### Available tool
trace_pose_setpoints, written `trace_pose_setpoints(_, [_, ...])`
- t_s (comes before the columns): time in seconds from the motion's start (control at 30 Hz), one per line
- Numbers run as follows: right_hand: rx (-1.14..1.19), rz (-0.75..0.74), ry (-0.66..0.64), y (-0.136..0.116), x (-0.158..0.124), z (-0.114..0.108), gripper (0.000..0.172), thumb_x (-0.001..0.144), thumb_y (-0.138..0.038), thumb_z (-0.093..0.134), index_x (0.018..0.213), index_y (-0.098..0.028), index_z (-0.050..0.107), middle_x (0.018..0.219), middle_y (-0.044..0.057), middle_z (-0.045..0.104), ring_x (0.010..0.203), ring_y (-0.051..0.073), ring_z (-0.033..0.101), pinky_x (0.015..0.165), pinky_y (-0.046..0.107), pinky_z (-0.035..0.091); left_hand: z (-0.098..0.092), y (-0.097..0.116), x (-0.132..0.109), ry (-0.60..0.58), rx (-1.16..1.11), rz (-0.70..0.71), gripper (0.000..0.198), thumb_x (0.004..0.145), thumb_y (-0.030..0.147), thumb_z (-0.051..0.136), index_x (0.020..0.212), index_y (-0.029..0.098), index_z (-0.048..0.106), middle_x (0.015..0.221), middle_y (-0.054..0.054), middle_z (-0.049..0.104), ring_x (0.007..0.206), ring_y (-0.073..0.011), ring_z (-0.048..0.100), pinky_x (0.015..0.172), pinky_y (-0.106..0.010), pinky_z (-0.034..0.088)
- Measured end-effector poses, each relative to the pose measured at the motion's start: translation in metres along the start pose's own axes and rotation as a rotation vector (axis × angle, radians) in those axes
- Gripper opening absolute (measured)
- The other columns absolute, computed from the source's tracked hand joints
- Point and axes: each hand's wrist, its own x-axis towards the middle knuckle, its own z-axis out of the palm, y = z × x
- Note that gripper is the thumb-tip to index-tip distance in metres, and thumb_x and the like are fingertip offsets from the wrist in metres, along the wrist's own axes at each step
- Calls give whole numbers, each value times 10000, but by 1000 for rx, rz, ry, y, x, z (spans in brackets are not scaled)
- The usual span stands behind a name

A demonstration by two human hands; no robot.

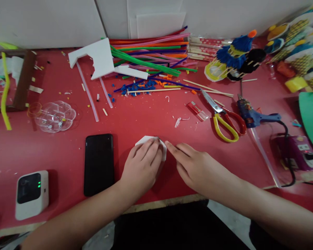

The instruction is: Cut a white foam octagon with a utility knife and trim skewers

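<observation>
Red table (138,118) set against a pale wall (54,21), with white sheets (159,26) leaning on it. Along the back lie a brown frame (24,78), a white cutout (103,60) and pipe cleaners (148,50); blue and orange scraps (139,86) are strewn in front of these. The near edge (169,203) is pale and rough, running just in front of a dark-clothed lap (167,229), with grey floor (224,215) showing below. The white card (146,139) lies near this edge, midway along it, mostly under the left hand (142,163), whose fingers are close together and slightly bent; whether they grip it cannot be told. The right hand (195,163) has its index finger extended towards the card's right side, the others curled; whether it holds anything cannot be told. The phone (99,165) bounds the working area on the left, near the left wrist; the scissors (217,108) and glue gun (253,116) bound it on the right. Red surface extends from the card back to the scraps, and a narrower strip separates it from the phone.
</observation>
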Motion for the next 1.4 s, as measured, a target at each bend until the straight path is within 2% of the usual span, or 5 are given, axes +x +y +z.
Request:
trace_pose_setpoints(0.27, [105,-14,-33,4,0,-2,604,851,-92,412,1431,-198,545,1245,144,679,945,252,664,667,369,604,1,-1,-3,-24,11,-6,410,936,160,505,1330,91,595,1351,-149,655,1282,-275,573,1027,-406,482])
trace_pose_setpoints(0.53, [-7,-93,-49,2,-2,9,549,791,-40,471,1308,-108,645,1382,197,607,952,273,660,573,325,572,-1,-2,-1,-27,17,5,415,916,127,485,1311,76,604,1323,-149,671,1251,-278,591,999,-411,499])
trace_pose_setpoints(0.97, [-90,-192,-59,1,6,6,551,749,5,440,1226,-95,696,1386,202,613,886,283,698,588,373,602,1,-2,-4,-36,25,-20,442,888,181,589,1326,122,592,1353,-141,652,1299,-274,561,1029,-395,492])
trace_pose_setpoints(1.2, [-18,-98,-45,2,4,6,629,778,-13,418,1377,-104,589,1284,183,674,895,253,689,549,329,573,-1,-1,-2,-8,35,-24,369,940,207,556,1292,104,603,1329,-130,670,1263,-270,590,1012,-384,492])
trace_pose_setpoints(1.4, [-19,-150,-1,4,3,10,536,764,-2,461,1226,-144,693,1349,162,644,947,278,676,650,364,594,1,-1,-3,-17,31,-8,379,942,215,559,1297,88,594,1347,-135,658,1273,-275,578,1001,-396,500])
